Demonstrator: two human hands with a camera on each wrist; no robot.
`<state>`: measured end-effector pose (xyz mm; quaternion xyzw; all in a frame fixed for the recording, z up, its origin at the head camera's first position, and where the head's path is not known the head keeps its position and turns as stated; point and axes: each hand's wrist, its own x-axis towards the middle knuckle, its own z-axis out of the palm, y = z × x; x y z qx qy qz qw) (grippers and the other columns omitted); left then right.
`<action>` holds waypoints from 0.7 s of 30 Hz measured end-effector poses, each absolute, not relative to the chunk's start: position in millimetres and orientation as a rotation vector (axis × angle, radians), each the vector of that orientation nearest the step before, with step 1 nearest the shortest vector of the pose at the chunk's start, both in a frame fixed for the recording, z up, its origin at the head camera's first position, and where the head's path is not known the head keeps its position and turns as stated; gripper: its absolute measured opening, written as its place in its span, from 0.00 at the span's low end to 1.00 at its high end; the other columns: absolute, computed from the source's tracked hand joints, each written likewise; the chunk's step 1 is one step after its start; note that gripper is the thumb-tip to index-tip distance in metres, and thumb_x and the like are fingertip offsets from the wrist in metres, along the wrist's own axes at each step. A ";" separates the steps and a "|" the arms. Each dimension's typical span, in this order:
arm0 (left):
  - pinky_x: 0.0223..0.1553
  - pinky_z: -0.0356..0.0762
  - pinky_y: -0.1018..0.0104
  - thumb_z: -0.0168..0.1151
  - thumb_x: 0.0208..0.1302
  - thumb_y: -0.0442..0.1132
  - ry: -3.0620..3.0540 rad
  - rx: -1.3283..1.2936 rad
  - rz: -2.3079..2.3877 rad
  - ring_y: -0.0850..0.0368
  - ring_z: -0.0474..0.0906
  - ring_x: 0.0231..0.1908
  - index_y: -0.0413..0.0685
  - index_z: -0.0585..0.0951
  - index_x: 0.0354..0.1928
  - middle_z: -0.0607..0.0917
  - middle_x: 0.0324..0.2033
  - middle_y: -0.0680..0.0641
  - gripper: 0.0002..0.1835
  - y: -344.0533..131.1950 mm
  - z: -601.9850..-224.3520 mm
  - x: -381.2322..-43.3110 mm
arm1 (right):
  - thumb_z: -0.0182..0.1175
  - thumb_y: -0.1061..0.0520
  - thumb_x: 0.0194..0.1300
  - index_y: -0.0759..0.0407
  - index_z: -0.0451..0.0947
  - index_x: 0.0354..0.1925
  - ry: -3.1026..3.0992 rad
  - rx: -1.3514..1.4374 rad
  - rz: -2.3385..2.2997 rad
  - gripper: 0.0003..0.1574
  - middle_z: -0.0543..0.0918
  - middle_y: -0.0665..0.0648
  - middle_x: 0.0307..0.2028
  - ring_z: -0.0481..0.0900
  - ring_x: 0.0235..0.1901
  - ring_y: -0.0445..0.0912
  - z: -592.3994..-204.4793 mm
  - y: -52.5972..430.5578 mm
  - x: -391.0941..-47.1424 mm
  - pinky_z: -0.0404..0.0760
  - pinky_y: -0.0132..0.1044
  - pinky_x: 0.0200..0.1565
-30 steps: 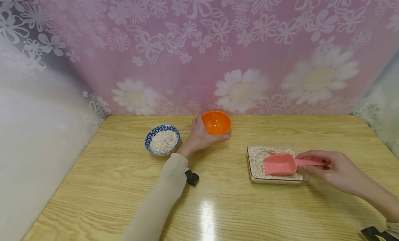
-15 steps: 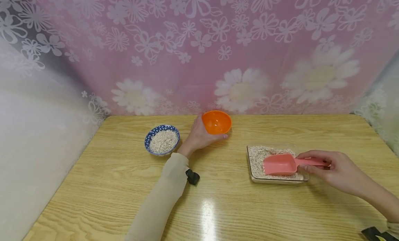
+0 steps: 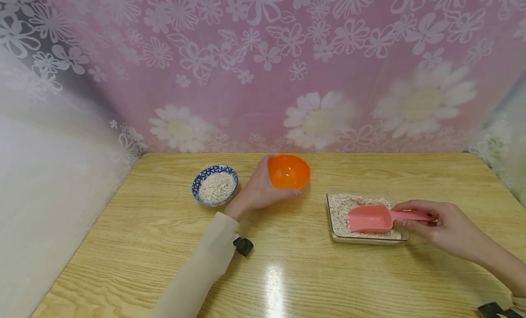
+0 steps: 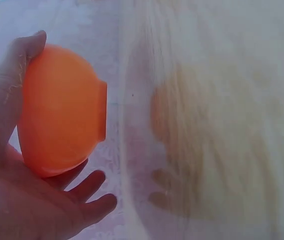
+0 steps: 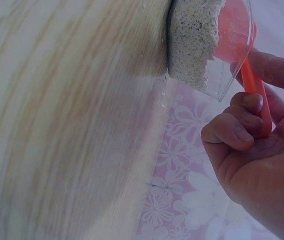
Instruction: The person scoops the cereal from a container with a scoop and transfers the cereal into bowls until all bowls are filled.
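Note:
My left hand [image 3: 261, 186] grips an orange bowl [image 3: 289, 172] by its rim, with the thumb on the near side. In the left wrist view a gap shows between the foot of the orange bowl [image 4: 64, 112] and the tabletop, so it is held in the air. Nothing is seen inside it. At the right, my right hand [image 3: 449, 226] holds the handle of a pink scoop [image 3: 371, 218]. The scoop's head lies in the oat flakes [image 3: 339, 213] of a clear rectangular container [image 3: 365, 240]. Curled fingers wrap the scoop handle [image 5: 255, 95] in the right wrist view.
A blue-and-white patterned bowl [image 3: 199, 177] heaped with oat flakes stands left of my left hand. The wooden table [image 3: 304, 272] ends at a pink flowered curtain [image 3: 263, 94] behind. Bare tabletop lies between the orange bowl and the container.
My left hand has lifted the orange bowl and brought it slightly nearer and to the right. The right hand and the scoop have stayed in place.

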<state>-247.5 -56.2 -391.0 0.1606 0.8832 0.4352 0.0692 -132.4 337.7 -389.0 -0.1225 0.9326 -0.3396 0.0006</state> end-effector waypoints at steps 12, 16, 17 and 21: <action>0.59 0.79 0.49 0.82 0.43 0.60 2.609 0.600 1.185 0.50 0.75 0.62 0.51 0.53 0.79 0.71 0.69 0.48 0.65 -77.6 -380.7 -201.9 | 0.69 0.57 0.67 0.54 0.84 0.55 2.930 -0.403 -1.073 0.18 0.77 0.20 0.43 0.82 0.32 0.30 -388.6 338.4 -131.2 0.71 0.32 0.26; 0.61 0.78 0.49 0.82 0.43 0.60 2.573 0.620 1.147 0.51 0.74 0.62 0.49 0.52 0.80 0.70 0.70 0.49 0.67 -85.3 -381.3 -190.7 | 0.69 0.58 0.66 0.54 0.84 0.55 2.934 -0.411 -1.084 0.18 0.79 0.21 0.43 0.83 0.33 0.30 -387.0 338.5 -130.1 0.73 0.31 0.26; 0.61 0.77 0.50 0.82 0.43 0.60 2.564 0.621 1.135 0.51 0.74 0.62 0.48 0.52 0.80 0.70 0.70 0.49 0.67 -87.3 -381.9 -188.3 | 0.69 0.59 0.66 0.54 0.84 0.54 2.939 -0.417 -1.082 0.18 0.79 0.21 0.42 0.83 0.33 0.30 -386.6 338.6 -130.0 0.74 0.31 0.27; 0.63 0.76 0.49 0.82 0.43 0.61 2.531 0.615 1.114 0.52 0.73 0.63 0.49 0.52 0.80 0.69 0.71 0.49 0.67 -94.4 -385.7 -181.4 | 0.70 0.61 0.65 0.54 0.85 0.54 2.952 -0.441 -1.087 0.18 0.79 0.21 0.43 0.83 0.33 0.29 -385.5 339.2 -129.8 0.76 0.30 0.27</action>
